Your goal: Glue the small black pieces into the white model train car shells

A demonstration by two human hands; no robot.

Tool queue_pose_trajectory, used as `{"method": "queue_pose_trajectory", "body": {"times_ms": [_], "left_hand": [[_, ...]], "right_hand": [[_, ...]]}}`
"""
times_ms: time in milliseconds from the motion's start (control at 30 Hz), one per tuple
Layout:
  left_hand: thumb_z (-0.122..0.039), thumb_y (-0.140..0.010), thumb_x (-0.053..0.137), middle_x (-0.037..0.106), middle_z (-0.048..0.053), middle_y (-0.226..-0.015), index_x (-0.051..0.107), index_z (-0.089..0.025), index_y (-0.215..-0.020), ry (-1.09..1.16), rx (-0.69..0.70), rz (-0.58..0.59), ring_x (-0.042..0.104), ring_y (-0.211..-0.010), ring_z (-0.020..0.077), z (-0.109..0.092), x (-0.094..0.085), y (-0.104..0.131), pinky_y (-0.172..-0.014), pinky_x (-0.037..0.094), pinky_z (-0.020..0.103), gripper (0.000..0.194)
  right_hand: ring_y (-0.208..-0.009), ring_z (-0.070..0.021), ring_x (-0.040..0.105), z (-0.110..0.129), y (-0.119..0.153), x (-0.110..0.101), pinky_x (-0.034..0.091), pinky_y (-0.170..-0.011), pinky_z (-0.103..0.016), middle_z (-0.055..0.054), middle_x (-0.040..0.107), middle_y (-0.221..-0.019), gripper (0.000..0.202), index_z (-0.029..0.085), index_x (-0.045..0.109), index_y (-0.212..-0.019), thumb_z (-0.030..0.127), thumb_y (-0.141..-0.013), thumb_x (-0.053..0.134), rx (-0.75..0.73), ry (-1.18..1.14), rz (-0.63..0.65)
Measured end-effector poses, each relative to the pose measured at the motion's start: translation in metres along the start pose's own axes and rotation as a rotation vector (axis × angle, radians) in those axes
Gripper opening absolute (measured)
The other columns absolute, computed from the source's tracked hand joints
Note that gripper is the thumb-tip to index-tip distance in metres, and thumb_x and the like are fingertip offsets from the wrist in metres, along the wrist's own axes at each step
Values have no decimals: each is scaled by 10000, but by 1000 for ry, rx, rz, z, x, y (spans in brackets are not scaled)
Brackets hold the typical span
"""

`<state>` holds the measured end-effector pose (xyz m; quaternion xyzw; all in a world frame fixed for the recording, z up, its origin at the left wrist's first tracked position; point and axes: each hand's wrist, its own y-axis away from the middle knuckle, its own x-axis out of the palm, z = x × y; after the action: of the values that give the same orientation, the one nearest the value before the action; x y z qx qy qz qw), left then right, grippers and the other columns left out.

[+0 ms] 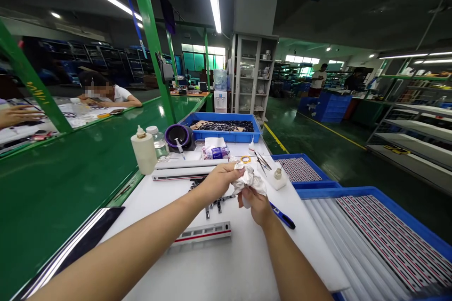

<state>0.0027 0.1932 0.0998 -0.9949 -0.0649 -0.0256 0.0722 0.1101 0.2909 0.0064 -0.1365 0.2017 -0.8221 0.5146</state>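
Note:
A crumpled white tissue [250, 178] is held up over the white work surface [243, 263] between both hands. My left hand [223, 179] pinches its upper left part, thumb on top. From below, my right hand [254, 203] is closed round the lower part; a pale bit pokes out under its fingers, too small to name. Beneath my left wrist lies a model train car body [203, 233], white with a red stripe. Several small dark metal parts [207, 212] are scattered behind it. Close to my right hand rests a blue-handled tool [282, 216].
Longer white pieces [187, 169] lie at the back beside a tissue pack [216, 150], tweezers [263, 162], a small glass bottle [278, 174] and a cream bottle [144, 153]. Blue trays [374, 190] of striped parts stand right; a blue bin [226, 137] stands behind. A person [106, 94] sits left.

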Motion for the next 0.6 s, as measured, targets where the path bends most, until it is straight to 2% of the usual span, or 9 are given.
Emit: {"method": "queue_pose_trajectory", "body": {"times_ms": [100, 200, 333, 433, 500, 600], "left_hand": [[-512, -818, 659, 672, 80, -682, 657, -122, -738, -5, 36, -80, 620, -507, 216, 2, -1, 0, -515, 490, 344, 399], [-457, -755, 733, 644, 61, -649, 656, -109, -692, 7, 92, -213, 591, -557, 171, -1, -8, -6, -579, 474, 300, 362], [-481, -775, 686, 628, 29, -703, 652, -134, -811, 74, 229, -446, 570, -633, 147, -28, -32, -15, -628, 462, 262, 350], [-469, -819, 642, 640, 37, -824, 643, -149, -932, 105, 300, -563, 579, -712, 147, -49, -51, -16, -661, 464, 250, 340], [-477, -818, 642, 634, 42, -821, 639, -143, -932, 69, 251, -562, 570, -710, 144, -50, -56, -12, -653, 457, 247, 353], [-502, -801, 650, 607, 36, -717, 632, -130, -819, -23, 116, -459, 545, -652, 146, -28, -50, -2, -625, 445, 261, 373]], "right_hand": [[-570, -155, 499, 2, -1, 1, 419, -621, -324, -2, 536, -604, 371, 214, 578, -781, 545, -919, 483, 4, -4, -6], [-536, -135, 488, 4, -1, 1, 387, -572, -296, 3, 554, -611, 383, 199, 590, -833, 554, -913, 471, 18, 20, 5], [-515, -122, 480, 3, 0, -1, 355, -558, -271, 12, 556, -529, 359, 179, 608, -755, 504, -889, 538, 35, 102, 49], [-528, -122, 497, 3, 1, -1, 364, -570, -267, 10, 570, -547, 355, 175, 626, -768, 495, -890, 533, 15, 145, 40], [-523, -125, 501, 4, 2, 0, 366, -563, -267, 9, 574, -548, 365, 174, 632, -784, 505, -891, 521, -8, 154, 23], [-526, -131, 507, 7, 2, 1, 371, -557, -273, 1, 587, -559, 371, 176, 633, -803, 514, -896, 512, -26, 125, 8]]}}
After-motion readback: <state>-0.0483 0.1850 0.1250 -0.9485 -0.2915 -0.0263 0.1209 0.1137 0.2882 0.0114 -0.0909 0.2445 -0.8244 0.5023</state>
